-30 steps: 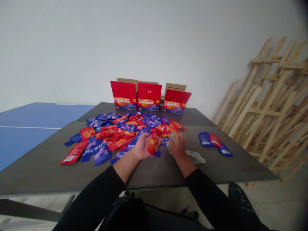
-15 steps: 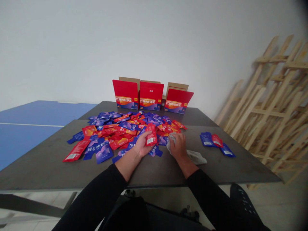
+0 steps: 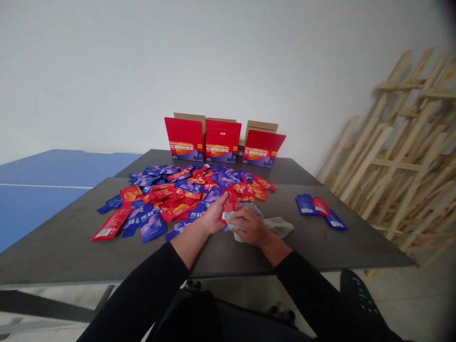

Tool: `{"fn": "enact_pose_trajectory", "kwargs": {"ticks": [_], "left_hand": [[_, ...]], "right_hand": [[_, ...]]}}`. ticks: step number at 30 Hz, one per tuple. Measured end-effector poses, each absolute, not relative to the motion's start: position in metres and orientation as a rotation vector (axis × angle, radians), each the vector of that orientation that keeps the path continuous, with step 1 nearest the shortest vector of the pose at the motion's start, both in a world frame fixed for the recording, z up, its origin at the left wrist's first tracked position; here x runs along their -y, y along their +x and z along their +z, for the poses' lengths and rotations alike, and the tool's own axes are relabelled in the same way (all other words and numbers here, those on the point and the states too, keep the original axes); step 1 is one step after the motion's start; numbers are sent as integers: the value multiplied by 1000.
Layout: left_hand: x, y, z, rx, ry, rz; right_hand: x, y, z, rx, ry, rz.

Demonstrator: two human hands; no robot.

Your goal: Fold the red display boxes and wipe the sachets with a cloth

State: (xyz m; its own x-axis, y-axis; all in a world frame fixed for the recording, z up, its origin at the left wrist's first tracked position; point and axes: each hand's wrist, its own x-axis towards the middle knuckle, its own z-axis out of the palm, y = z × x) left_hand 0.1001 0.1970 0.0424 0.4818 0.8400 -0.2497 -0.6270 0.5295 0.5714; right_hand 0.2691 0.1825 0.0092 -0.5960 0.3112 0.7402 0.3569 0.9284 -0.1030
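My left hand [image 3: 213,217] is closed on a red pouch [image 3: 230,202], its printed back turned towards me. Against the pouch's lower right side is a light grey cloth [image 3: 280,227], bunched in my right hand [image 3: 252,229]; its loose end trails to the right. Just beyond both hands lies a heap of red pouches [image 3: 174,194] and purple-blue pouches [image 3: 154,224], overlapping on the dark table [image 3: 228,259]. Part of the heap is hidden behind my hands.
Three open red cartons [image 3: 184,137] stand in a row at the back. On the right lie two blue pouches [image 3: 305,205] with a small red pouch [image 3: 321,206] between them. Wooden frames [image 3: 395,156] lean on the wall at right; a blue table [image 3: 53,171] is at left.
My right hand has moved left with the cloth and brought it onto the red pouch. The pouch, still in my left hand, has shifted slightly to the right and turned.
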Motion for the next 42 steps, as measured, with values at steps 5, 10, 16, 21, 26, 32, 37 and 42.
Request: {"fn": "enact_pose_trajectory", "kwargs": {"ticks": [5,10,16,21,26,32,37,42], "left_hand": [[-191,102,42,-464,522,783],[-184,107,39,-512,594,757],[-179,105,39,-630,717,683],[-180,102,38,-609,729,624],[-181,100,38,-580,762,547],[-182,97,39,-513,724,509],[-186,95,47,-457,558,658],[-188,98,46,-499,472,776]], "right_hand": [[-184,266,6,2290,-466,-119],[-190,272,5,2171,-660,-207],[-196,276,4,2009,-806,-270],[-200,277,3,1882,-886,-274],[-205,281,4,1770,-943,-278],[-216,290,6,1615,-1066,-216],[-209,286,9,1587,-1004,-216],[-185,273,15,1911,-721,-223]]}}
